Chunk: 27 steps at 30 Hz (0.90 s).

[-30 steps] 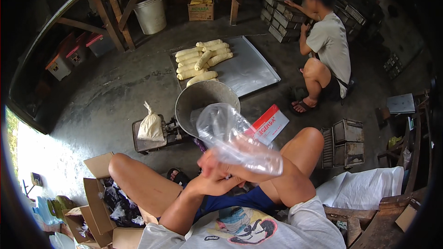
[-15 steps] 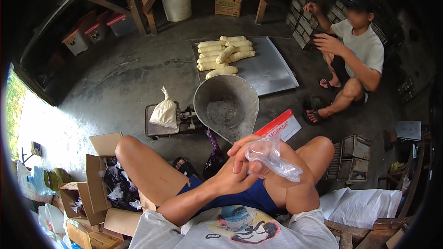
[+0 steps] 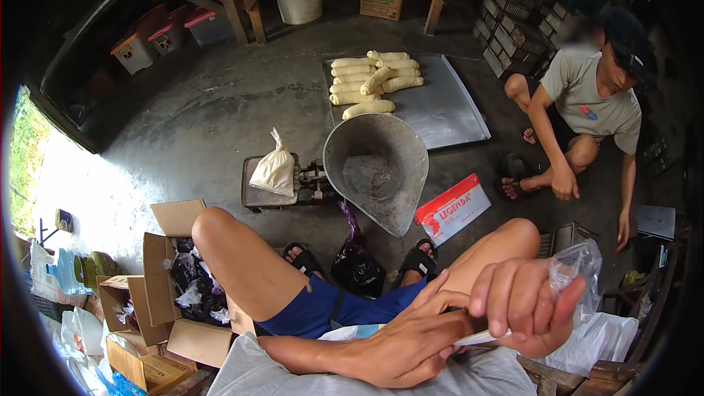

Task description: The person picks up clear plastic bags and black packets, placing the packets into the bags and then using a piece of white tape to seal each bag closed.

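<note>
My right hand (image 3: 522, 301) is closed, with a crumpled clear plastic bag (image 3: 587, 258) caught by the thumb and knuckles. Beside it my left hand (image 3: 414, 337) has its fingers curled at a thin white strip (image 3: 480, 337) that spans the gap between both hands; what the strip is, I cannot make out. Both hands are above my lap. Ahead of my knees a metal scoop-shaped pan (image 3: 375, 169) sits on a scale (image 3: 312, 182). A tied bag of pale powder (image 3: 276, 169) rests on the scale's plate at the left.
Rolled dough logs (image 3: 370, 81) are piled on a metal tray (image 3: 456, 106). A red and white packet (image 3: 453, 209) lies right of the pan, a dark purple plastic bag (image 3: 357, 268) between my feet. Open cartons (image 3: 158, 286) stand at left. A co-worker (image 3: 594, 103) crouches at right.
Both my hands have moved down and to the right with the clear plastic bag, and the white strip now shows. The co-worker has lowered both hands and leans forward. The view has shifted slightly.
</note>
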Motion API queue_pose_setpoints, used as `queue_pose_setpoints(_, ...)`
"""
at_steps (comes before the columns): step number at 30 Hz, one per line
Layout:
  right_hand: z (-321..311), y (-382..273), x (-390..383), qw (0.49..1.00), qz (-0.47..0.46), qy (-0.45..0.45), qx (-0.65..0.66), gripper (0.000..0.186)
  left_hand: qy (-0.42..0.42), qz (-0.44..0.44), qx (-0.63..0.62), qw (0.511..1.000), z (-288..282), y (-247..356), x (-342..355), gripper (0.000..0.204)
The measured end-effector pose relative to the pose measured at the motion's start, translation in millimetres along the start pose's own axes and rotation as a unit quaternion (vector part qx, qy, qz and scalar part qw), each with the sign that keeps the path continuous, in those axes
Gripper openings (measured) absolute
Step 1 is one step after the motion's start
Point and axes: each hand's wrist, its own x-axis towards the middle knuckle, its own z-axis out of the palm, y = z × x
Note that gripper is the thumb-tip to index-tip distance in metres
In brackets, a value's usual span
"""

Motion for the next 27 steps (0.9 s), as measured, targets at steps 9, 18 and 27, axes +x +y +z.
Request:
queue_pose_setpoints(9,-32,21,8,0.974,0.084,-0.182,0.110,0.049,-0.080,-0.094,-0.145,0.982,-8,-29,-30,0.027)
queue_pose_setpoints(18,-18,34,8,0.977,0.041,-0.047,-0.202,0.061,0.097,-0.010,0.280,0.955,-28,-21,-6,0.018)
queue_pose_setpoints(27,-15,36,12,0.985,0.156,-0.048,-0.052,0.062,0.023,-0.136,-0.073,0.988,-32,-41,-37,0.015)
